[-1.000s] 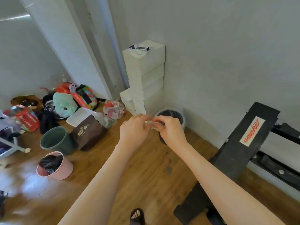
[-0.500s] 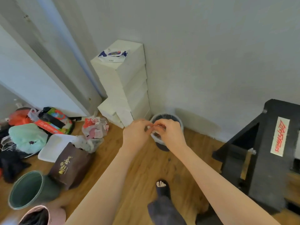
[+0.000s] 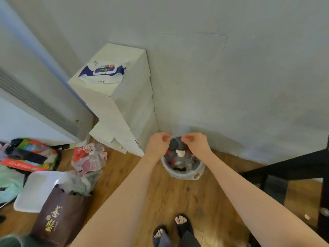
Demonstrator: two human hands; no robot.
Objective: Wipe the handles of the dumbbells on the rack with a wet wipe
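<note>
She stands over the waste bin [image 3: 183, 172] with left hand [image 3: 157, 146] and right hand [image 3: 196, 144] held apart, each grip curled on nothing I can see, the balled wet wipe [image 3: 180, 153] lying inside; disposal looks done, so next probably a fresh wipe from the pack [image 3: 103, 72].

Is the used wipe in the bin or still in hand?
In the bin: a crumpled white wipe lies on the rubbish inside the bin, below the left hand and right hand.
</note>
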